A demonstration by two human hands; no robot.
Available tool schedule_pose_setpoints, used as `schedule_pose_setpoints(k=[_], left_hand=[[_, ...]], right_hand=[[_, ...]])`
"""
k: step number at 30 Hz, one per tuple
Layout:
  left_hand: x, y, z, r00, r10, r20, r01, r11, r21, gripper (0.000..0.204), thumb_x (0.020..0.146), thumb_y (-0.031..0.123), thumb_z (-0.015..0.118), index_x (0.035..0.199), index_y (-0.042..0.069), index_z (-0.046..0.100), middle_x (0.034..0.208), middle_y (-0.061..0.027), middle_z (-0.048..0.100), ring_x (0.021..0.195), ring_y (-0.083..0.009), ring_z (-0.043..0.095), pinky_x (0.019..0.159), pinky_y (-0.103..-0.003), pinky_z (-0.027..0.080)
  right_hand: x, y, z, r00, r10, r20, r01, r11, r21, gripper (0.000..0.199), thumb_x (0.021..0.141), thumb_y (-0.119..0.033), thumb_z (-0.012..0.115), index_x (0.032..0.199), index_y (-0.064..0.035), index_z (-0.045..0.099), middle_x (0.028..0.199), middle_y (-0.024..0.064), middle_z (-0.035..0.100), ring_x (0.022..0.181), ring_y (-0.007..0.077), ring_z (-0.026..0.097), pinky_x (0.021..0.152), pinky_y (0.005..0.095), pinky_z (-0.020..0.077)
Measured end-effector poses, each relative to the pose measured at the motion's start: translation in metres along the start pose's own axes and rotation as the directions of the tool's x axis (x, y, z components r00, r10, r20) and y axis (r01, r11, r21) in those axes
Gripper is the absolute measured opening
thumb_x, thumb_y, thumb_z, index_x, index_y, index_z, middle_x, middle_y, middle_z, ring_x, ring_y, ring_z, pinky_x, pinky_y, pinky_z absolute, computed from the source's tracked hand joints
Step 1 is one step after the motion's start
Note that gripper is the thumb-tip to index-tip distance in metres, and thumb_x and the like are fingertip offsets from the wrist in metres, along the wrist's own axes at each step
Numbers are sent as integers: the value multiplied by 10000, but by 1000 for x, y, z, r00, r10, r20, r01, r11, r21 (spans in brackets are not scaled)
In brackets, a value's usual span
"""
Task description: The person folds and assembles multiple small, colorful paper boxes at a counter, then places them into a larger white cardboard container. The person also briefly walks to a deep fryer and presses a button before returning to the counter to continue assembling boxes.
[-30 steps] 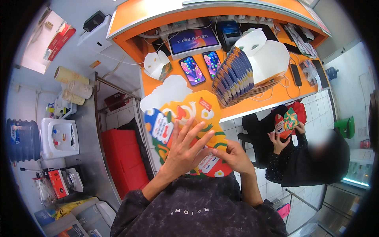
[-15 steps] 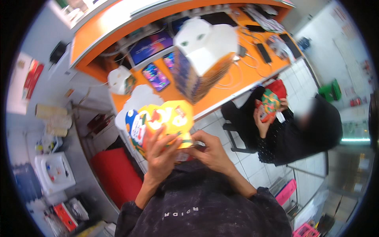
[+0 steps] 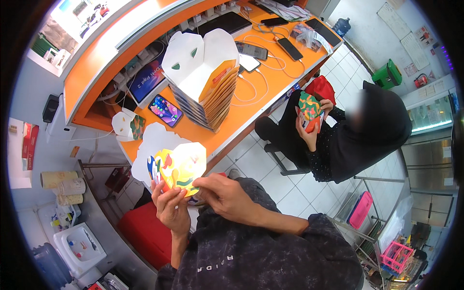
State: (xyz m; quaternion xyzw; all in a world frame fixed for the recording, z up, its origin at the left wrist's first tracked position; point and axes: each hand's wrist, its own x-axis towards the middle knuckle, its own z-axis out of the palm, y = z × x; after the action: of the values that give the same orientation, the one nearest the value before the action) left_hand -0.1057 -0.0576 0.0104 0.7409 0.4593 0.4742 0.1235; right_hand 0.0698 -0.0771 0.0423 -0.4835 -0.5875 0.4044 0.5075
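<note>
In front of my chest is a yellow, red and green printed food carton (image 3: 181, 169). My left hand (image 3: 171, 208) grips its lower edge, thumb and fingers closed on the card. With thumb and forefinger together, my right hand (image 3: 224, 195) pinches its lower right corner. White scalloped card (image 3: 147, 145) shows behind the carton; whether it is part of the same piece I cannot tell. A tall stack of nested cartons (image 3: 208, 92), white inside, stands on the orange desk (image 3: 241, 116) beyond my hands. Left of it sits one smaller-looking open carton (image 3: 129, 125).
Phones, including a lit one (image 3: 165, 110), and charging cables lie on the desk. At the right a seated person (image 3: 367, 130) holds a similar carton (image 3: 310, 108). A red seat (image 3: 147, 234) is at my lower left, near a white basin (image 3: 79, 246).
The held carton has tilted and lowered slightly, and my right hand has shifted left across its lower edge. My view has turned, so the desk sits differently in it.
</note>
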Motion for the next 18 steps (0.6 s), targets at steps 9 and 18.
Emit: schedule_pose_setpoints(k=[9,18], left_hand=[[26,13,-23,978,-85,192,92,995,-25,568,680,183,860,1188,69,633,1238,-112,581,1249,-335,506,1156,-531,250],[64,-28,-50,181,-229,957,883,465,-56,392,813,118,779,1139,-29,619,1038,-89,680,944,-121,628,825,-278,520]], right_hand=[[13,14,-29,940,-73,334,50,996,78,190,898,-196,660,989,-33,628,871,120,616,805,283,633,690,353,498],[12,2,-47,773,-5,634,70,995,-78,293,885,-341,653,998,-71,628,909,87,567,888,278,586,748,393,474]])
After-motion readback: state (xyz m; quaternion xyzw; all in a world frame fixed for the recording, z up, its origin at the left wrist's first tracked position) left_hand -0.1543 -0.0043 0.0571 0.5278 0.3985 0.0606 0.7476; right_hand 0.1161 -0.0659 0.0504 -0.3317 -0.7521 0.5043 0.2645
